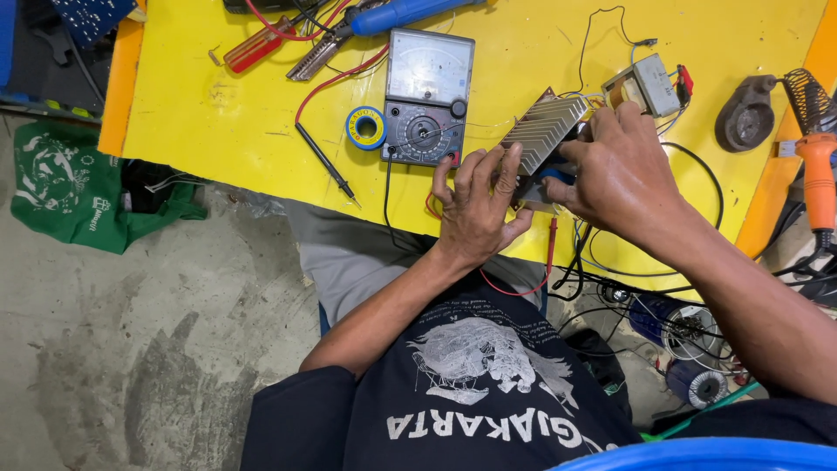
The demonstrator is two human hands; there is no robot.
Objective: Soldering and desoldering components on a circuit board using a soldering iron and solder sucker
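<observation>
Left hand: the left hand was clamped on the near end of a circuit board with finned heatsink, fingers spread up its edge, seemingly to steady it.
Right hand: the right hand gripped the same board from the far side, fingers curled over the top by the wiring, so the piece was pinched between both hands.
Board position: it was tilted up off the yellow workbench, near the front edge, the silver fins facing the camera, probably so the underside could be reached.
Transformer: a small grey transformer sat just behind the right hand, thin wires running from it towards the board; whether they were attached, I could not tell.
Meter: an analogue multimeter lay flat just left of the board, dial up, within easy reach and readable.
Probes: a black test probe rested loose on the bench left of the meter; a red probe hung over the bench edge between the forearms, both untouched.
Tape: a blue roll of tape lay touching the meter's left side.
Soldering iron: an orange-handled soldering iron was parked by its coil stand at the far right, well apart from the hands.
Floor: a green cloth bag lay crumpled on the concrete to the left.
</observation>
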